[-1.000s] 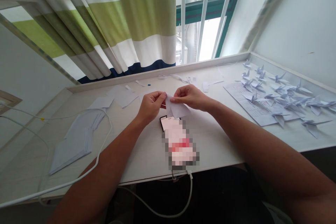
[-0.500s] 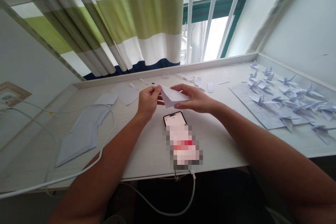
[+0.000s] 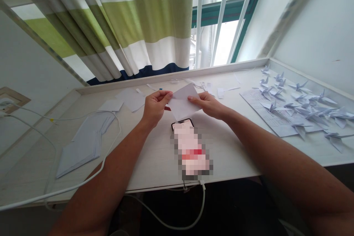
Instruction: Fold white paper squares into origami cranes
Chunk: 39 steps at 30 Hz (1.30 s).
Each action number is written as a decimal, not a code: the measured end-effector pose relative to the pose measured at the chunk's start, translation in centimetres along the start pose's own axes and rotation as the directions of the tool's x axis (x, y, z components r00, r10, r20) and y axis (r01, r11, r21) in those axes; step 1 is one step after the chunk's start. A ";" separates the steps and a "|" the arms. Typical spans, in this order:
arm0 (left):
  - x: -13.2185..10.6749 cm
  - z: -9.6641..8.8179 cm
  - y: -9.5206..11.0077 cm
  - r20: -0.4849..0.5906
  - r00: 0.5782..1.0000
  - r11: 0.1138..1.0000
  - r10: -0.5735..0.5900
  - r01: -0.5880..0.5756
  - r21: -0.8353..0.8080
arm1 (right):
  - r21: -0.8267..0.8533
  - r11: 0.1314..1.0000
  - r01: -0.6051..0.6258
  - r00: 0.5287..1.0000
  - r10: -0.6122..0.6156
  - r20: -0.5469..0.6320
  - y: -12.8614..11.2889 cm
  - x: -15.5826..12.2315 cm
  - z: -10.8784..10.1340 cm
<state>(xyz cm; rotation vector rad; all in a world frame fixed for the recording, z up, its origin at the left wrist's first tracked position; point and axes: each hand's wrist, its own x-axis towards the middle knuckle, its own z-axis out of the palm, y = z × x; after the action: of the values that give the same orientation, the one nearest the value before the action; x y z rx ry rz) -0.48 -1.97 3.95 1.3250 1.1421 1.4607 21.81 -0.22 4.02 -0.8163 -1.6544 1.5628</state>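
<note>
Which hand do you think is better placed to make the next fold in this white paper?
Probably the right hand: its fingers lie further across the white paper, while the left hand only pinches its edge.

Left hand and right hand holding a white paper sheet, smartphone below (screen pixelated), paper cranes at right

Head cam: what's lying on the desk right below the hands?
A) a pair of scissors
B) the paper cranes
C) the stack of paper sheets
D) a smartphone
D. A smartphone lies on the desk just nearer the person than the white paper sheet pinched between the left hand and right hand.
</note>
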 end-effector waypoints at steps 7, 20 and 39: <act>-0.1 0.1 0.0 0.065 0.990 0.992 0.122 -0.124 0.024 | -0.002 0.999 0.047 0.994 -0.047 -0.100 0.4 0.3 -0.5; -0.3 0.0 0.2 0.144 0.977 0.971 0.155 -0.178 0.162 | -0.196 0.970 0.145 0.958 -0.187 -0.216 0.1 0.5 -0.9; -0.2 0.4 0.4 0.094 0.992 0.976 0.086 -0.065 -0.207 | -0.125 0.925 0.358 0.893 -0.378 -0.244 -0.6 0.4 -0.3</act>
<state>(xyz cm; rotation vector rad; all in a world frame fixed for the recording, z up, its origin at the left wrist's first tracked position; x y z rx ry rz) -0.03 -2.24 4.29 1.2952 0.8598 1.5027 21.89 0.21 4.70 -0.6675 -1.5693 1.0832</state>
